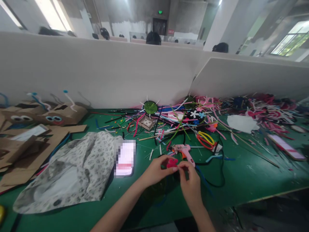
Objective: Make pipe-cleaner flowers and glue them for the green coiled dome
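Note:
Near the front edge of the green table, my left hand (pixel 156 170) is closed around a small red craft piece (pixel 172 163), which looks like a flower of bent pipe cleaner. A bit of dark green shows beside it. My right hand (pixel 190 176) has thumb and forefinger pinched together at the red piece's right side; whatever lies between those fingertips is too small to make out. Just beyond both hands lies a pink glue gun (pixel 183 150). Red and yellow handled tools (pixel 205 139) rest behind it to the right.
Pipe cleaners (pixel 180 124) heap along the back under a pale partition (pixel 116 74). Left of my hands are a phone (pixel 125 158), a patterned cloth (pixel 84 167) and cardboard figures (pixel 62 114) with googly eyes. Another phone (pixel 287 147) and white paper (pixel 242 124) lie right.

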Demonstrator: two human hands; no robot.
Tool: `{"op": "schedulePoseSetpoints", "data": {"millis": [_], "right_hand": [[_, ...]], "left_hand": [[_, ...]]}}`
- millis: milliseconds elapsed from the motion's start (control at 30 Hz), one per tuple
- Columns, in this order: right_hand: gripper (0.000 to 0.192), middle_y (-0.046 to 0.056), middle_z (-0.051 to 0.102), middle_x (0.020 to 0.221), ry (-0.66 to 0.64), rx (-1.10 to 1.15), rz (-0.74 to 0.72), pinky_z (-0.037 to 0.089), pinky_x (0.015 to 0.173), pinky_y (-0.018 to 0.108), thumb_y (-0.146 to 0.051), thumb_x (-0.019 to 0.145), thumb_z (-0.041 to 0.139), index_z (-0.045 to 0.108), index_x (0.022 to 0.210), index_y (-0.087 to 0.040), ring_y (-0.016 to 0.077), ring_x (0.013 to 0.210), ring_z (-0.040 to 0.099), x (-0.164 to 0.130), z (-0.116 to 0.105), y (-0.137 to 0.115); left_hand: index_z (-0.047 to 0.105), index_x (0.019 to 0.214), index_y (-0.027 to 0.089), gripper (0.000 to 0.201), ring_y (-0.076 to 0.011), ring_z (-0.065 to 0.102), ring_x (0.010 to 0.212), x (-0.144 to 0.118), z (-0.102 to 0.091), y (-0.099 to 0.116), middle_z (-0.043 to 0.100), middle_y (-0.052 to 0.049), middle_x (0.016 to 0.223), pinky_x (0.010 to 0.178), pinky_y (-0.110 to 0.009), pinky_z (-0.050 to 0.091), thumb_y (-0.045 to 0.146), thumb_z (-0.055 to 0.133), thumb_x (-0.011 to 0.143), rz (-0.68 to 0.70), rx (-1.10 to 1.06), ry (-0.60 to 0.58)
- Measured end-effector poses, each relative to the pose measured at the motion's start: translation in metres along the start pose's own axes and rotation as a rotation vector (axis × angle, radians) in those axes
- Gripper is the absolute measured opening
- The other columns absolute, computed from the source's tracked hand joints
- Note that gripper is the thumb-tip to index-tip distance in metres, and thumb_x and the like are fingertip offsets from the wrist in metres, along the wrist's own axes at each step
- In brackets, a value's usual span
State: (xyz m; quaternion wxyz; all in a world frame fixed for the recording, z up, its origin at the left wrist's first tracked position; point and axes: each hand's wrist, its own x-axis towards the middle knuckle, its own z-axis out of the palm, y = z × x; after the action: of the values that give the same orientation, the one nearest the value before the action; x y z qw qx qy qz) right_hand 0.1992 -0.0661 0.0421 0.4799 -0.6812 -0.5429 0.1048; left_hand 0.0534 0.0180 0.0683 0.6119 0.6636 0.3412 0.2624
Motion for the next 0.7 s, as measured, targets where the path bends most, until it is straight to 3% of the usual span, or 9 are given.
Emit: {"op": "schedulePoseSetpoints", "data": {"millis": [133, 233, 367, 500, 700], "right_hand": [[0.021, 0.005, 0.068, 0.092, -0.048, 0.150, 0.102, 0.056, 0.067, 0.026, -0.040, 0.090, 0.054, 0.059, 0.098, -0.022, 0.0164, 0.078, 0.067, -0.002, 0.004, -0.007], [0.024, 0.006, 0.069, 0.092, -0.025, 0.247, 0.200, 0.057, 0.071, 0.027, -0.043, 0.086, 0.060, 0.061, 0.097, -0.021, 0.0180, 0.081, 0.069, -0.006, 0.006, -0.005], [0.021, 0.006, 0.071, 0.087, -0.012, 0.197, 0.124, 0.057, 0.070, 0.026, -0.040, 0.084, 0.062, 0.063, 0.093, -0.021, 0.0186, 0.079, 0.069, -0.012, 0.004, -0.003], [0.017, 0.005, 0.070, 0.079, -0.045, 0.154, 0.021, 0.055, 0.063, 0.022, -0.037, 0.083, 0.063, 0.064, 0.088, -0.021, 0.0174, 0.071, 0.069, -0.016, -0.006, -0.003], [0.021, 0.002, 0.072, 0.072, -0.323, 0.118, -0.003, 0.055, 0.059, 0.019, -0.042, 0.084, 0.061, 0.070, 0.090, -0.024, 0.0162, 0.063, 0.070, -0.032, -0.021, 0.036]], "left_hand": [[0.067, 0.089, 0.013, 0.035, -0.0152, 0.060, 0.066, 0.007, 0.006, 0.005, 0.065, -0.003, 0.075, 0.058, -0.024, 0.046, 0.046, 0.062, 0.083, -0.025, -0.082, 0.008], [0.069, 0.085, 0.013, 0.037, -0.0151, 0.059, 0.066, 0.001, 0.009, 0.008, 0.065, -0.003, 0.072, 0.058, -0.023, 0.044, 0.048, 0.057, 0.087, -0.021, -0.089, 0.019], [0.073, 0.087, 0.017, 0.036, -0.0147, 0.058, 0.070, -0.014, 0.009, 0.012, 0.067, -0.002, 0.075, 0.063, -0.023, 0.041, 0.045, 0.051, 0.092, 0.049, 0.063, 0.050], [0.077, 0.083, 0.021, 0.025, -0.0152, 0.059, 0.074, -0.023, 0.003, 0.013, 0.065, -0.003, 0.082, 0.064, -0.023, 0.041, 0.042, 0.064, 0.085, 0.083, 0.244, 0.161], [0.076, 0.075, 0.020, 0.022, -0.0147, 0.058, 0.068, -0.021, -0.005, 0.009, 0.062, -0.003, 0.074, 0.060, -0.023, 0.040, 0.039, 0.069, 0.081, 0.084, 0.145, 0.209]]}}
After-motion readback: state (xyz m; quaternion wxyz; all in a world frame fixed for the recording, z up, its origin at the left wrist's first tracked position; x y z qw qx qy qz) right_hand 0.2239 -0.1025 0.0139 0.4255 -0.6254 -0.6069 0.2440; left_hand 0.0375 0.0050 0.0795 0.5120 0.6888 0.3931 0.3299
